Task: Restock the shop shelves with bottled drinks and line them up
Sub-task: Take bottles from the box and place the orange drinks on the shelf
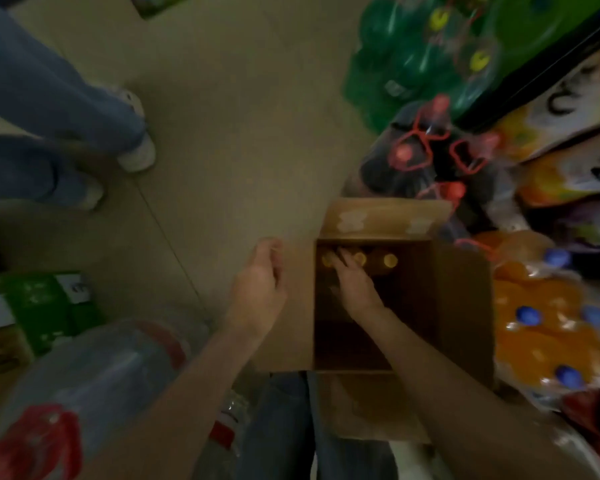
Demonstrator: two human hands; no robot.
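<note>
A bottle is being reached for in the box

The right hand [355, 284] is spread over the yellow-capped bottles [374, 260] at the far wall of the cardboard box [461, 306]; whether one is pinched cannot be told. The left hand [258, 292] is loosely curled beside the box, holding nothing. The bottles stand upright, caps up. One neck should be gripped firmly and lifted straight up

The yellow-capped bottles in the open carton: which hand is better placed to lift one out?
Right hand: it reaches inside the carton, fingers at the bottles. Left hand hovers outside.
</note>
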